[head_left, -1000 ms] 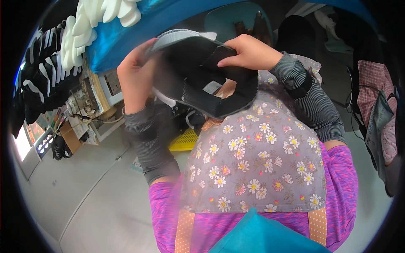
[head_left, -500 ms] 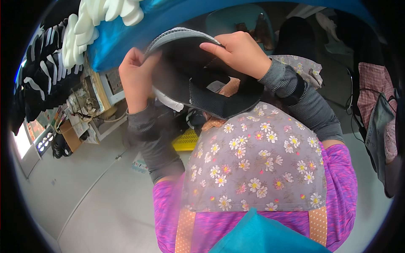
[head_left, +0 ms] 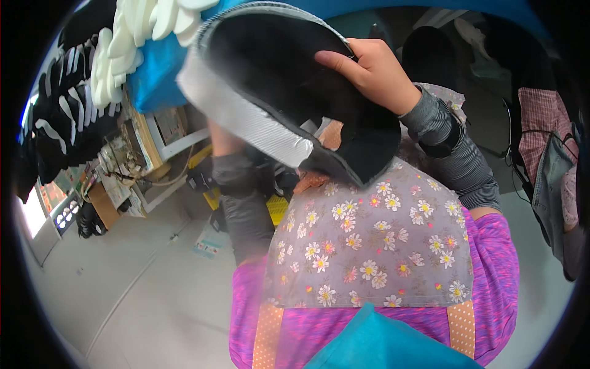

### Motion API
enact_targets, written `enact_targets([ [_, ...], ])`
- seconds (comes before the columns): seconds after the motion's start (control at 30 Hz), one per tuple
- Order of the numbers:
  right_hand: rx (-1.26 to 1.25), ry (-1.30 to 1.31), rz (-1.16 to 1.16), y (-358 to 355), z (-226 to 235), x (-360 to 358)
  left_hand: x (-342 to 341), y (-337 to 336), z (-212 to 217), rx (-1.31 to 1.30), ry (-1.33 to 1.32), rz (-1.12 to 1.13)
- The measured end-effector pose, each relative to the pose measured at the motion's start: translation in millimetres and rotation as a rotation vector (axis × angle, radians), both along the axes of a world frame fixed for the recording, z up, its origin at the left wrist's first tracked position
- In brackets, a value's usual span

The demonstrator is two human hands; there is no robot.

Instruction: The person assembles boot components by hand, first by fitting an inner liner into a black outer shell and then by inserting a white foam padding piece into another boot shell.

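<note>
Your right hand (head_left: 375, 71) has its grip closed on the black fabric shoe upper with grey ribbed edge (head_left: 289, 80); left hand hidden behind it, grip indeterminable.

Blue table (head_left: 153, 74) at upper left, taken as landmark. White foam cut-outs (head_left: 132, 37) stacked along its top edge. Black pieces with white stripes (head_left: 46, 123) hang in rows to its left. Below the table: wooden shelf (head_left: 144, 138) crowded with small clutter and wires. Yellow crate (head_left: 276, 209) on the grey floor (head_left: 123, 289), lower right of the table. Checked red cloth (head_left: 541, 123) far right of it.
</note>
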State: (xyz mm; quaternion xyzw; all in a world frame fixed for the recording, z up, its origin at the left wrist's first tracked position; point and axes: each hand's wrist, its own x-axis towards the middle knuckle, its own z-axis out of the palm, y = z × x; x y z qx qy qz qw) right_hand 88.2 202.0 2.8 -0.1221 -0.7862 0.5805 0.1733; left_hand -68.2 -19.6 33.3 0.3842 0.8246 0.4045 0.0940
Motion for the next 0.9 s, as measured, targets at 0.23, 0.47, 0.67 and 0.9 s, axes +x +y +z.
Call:
enact_targets([
  [0.23, -0.099, 0.164, -0.147, -7, 50, -1, 35, 10, -31, 0.508, -0.985, 0.224],
  [0.47, 0.227, 0.079, -0.326, -5, 43, 3, 70, 12, -25, 0.577, -1.28, 0.26],
  [0.67, 0.832, 0.581, -0.091, 0, 54, 20, 78, -3, -4, 0.332, -1.031, 0.099],
  [0.9, 0.242, 0.408, 0.222, -15, -5, 23, 77, -4, 11, 0.068, -0.777, -0.075],
])
